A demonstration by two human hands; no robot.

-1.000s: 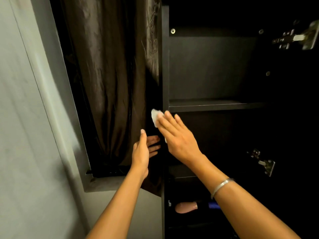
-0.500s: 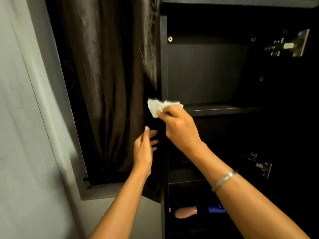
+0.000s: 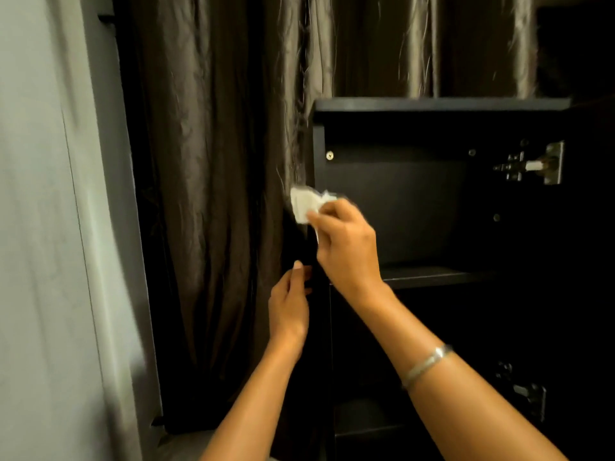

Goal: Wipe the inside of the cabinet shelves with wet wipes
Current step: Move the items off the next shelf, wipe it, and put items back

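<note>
While the right hand (image 3: 346, 247) pinches the crumpled wet wipe (image 3: 304, 207) against the cabinet (image 3: 399, 201) side panel's front edge, the left hand (image 3: 288, 304), at 7 o'clock from it, touches that panel with relaxed fingers.

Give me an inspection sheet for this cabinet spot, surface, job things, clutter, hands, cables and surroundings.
Surface: dark cabinet open, upper shelf bare where visible.
Job's things: white wet wipe bunched at the cabinet's left front edge.
Clutter: nothing seen.
Hands: right hand pinches the wipe; left hand lower down at the cabinet's left side, fingers partly hidden behind the edge.
Cables: nothing seen.
Surroundings: brown curtain left of and behind the cabinet, grey wall far left, metal hinges on the right side.
</note>
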